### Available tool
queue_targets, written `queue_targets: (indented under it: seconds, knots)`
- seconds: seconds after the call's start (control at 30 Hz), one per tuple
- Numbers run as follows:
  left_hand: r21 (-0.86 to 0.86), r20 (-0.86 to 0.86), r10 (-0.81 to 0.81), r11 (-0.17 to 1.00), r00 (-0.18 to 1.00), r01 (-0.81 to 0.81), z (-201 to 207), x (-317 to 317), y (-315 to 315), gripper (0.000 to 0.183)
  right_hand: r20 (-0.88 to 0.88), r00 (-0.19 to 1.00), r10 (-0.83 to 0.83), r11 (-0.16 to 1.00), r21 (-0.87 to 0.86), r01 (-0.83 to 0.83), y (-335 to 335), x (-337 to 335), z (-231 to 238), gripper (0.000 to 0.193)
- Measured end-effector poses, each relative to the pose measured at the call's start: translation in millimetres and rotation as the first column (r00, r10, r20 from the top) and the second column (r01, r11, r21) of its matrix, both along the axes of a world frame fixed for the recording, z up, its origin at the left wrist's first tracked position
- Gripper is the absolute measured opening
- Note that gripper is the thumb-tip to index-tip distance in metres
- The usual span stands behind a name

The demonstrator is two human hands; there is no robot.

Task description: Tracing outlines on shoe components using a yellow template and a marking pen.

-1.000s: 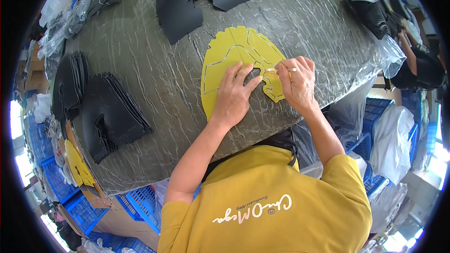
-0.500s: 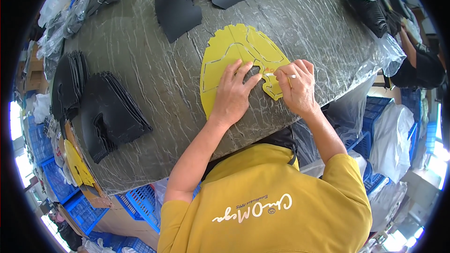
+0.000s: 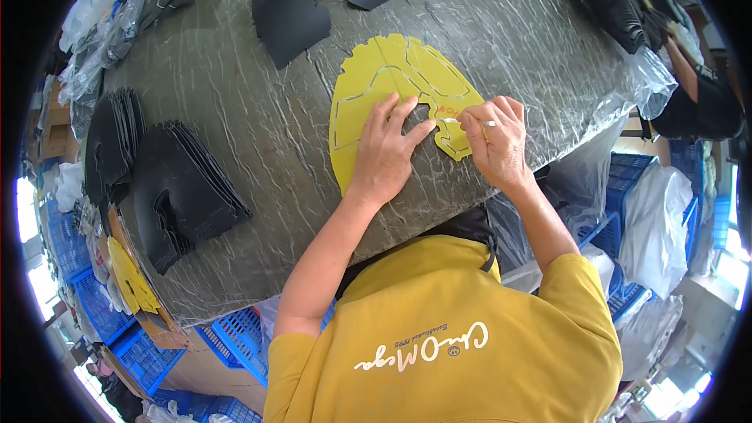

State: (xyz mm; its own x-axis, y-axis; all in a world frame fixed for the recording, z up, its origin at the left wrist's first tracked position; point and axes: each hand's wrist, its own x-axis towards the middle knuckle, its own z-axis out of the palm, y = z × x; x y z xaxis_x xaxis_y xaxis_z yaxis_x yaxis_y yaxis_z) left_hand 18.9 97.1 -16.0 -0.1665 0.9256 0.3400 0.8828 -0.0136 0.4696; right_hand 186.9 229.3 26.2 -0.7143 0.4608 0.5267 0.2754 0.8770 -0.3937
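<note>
A yellow template (image 3: 368,82) with scalloped edges and slots cut through it lies flat on the plastic-covered table (image 3: 290,157). My left hand (image 3: 387,145) presses on it with fingers spread, beside its notch. In my right hand (image 3: 498,141) a slim white pen (image 3: 489,123) is pinched, its tip toward the template's right part near some red marks. Something dark shows through the notch; what it is, I cannot tell.
A curved black sheet (image 3: 290,12) lies at the far side. Stacks of black cut pieces (image 3: 188,188) sit at left. Blue crates (image 3: 235,337) stand below the table edge. Another person's arm (image 3: 683,70) shows at far right, near a black bundle (image 3: 611,12).
The view has shifted slightly, moving the table things a little left and up. My right hand's pen lies at a slightly different angle; my left hand stays on the template.
</note>
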Motion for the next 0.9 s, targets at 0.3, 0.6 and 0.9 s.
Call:
queue_targets:
  seconds: [0.3, 0.6, 0.9]
  knots:
    - [0.029, -0.002, -0.001, 1.0, 1.0, 0.001, -3, -1, 0, 0.045, 0.05, 0.999, 0.006, 1.0, 0.018, -0.007, -5, 5, 9, 0.005]
    - [0.045, -0.001, -0.005, 0.999, 1.0, 0.005, -3, -1, 0, 0.042, 0.044, 0.999, 0.008, 1.0, 0.018, -0.009, -13, 12, 10, 0.006]
    - [0.028, -0.02, 0.02, 0.999, 1.0, -0.02, -3, 0, 0, 0.053, 0.041, 0.999, 0.015, 1.0, 0.003, -0.016, -15, 12, 8, 0.006]
